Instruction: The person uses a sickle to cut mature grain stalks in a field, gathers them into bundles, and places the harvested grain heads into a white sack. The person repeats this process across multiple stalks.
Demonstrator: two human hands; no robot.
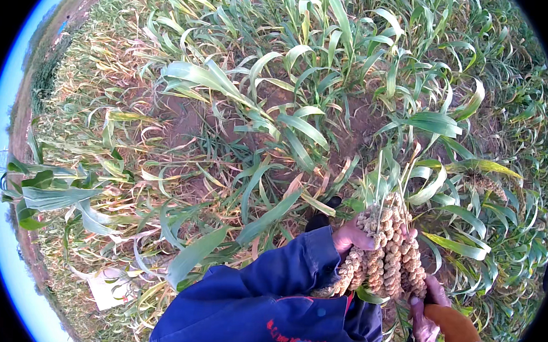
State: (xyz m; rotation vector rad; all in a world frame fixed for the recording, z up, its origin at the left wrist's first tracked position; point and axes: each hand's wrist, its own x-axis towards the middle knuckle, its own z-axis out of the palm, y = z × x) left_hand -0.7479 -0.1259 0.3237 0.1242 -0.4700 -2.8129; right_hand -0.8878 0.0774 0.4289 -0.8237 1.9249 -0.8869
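Observation:
My left hand (353, 236) is closed around a thick bunch of millet heads (393, 260), its thumb in front and fingertips showing at the bunch's far right side. The heads are pale tan and knobbly and hang downward, with thin stalks (381, 206) and a few green leaves rising above the grip. At the bunch's lower right, my right hand (427, 315) is closed, its thumb close against the lowest heads. An orange-brown handle (451, 327) with a grey end sticks out from that hand toward the lower right. Whatever joins the handle's other end is hidden.
Leafy green and yellowing plants (301, 129) surround me, with brown soil (195, 125) between them. Another seed head (487, 186) droops among leaves at right. A pale sheet-like piece (109, 288) lies at lower left. A dark shoe (318, 221) shows beside my left sleeve.

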